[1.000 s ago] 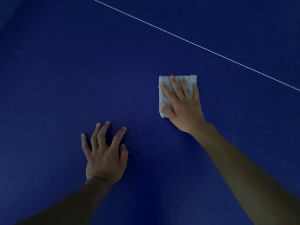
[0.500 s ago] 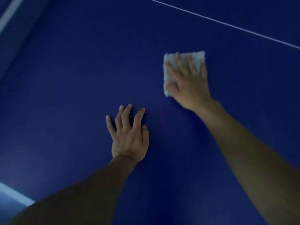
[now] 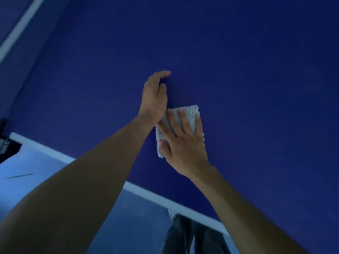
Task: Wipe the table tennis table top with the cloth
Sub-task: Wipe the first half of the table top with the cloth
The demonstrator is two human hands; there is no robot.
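A dark blue table tennis table top (image 3: 247,79) fills most of the view. On it lies a folded pale grey cloth (image 3: 190,114). My right hand (image 3: 183,145) lies flat on the cloth with straight, spread fingers and presses it onto the table. My left hand (image 3: 155,97) is just beyond the cloth, turned on its edge, fingertips touching the table and fingers loosely bent. It holds nothing. Part of the cloth is hidden under my right hand.
The table's white near edge (image 3: 146,192) runs diagonally from the left to the lower right. Another white line (image 3: 20,28) marks the upper left side. Below the edge are a pale floor (image 3: 36,173) and my dark trouser legs (image 3: 194,235).
The view has swung so the table's near edge shows. My right hand has drawn the cloth back toward me, close beside my left hand. My left hand has tipped from flat onto its edge.
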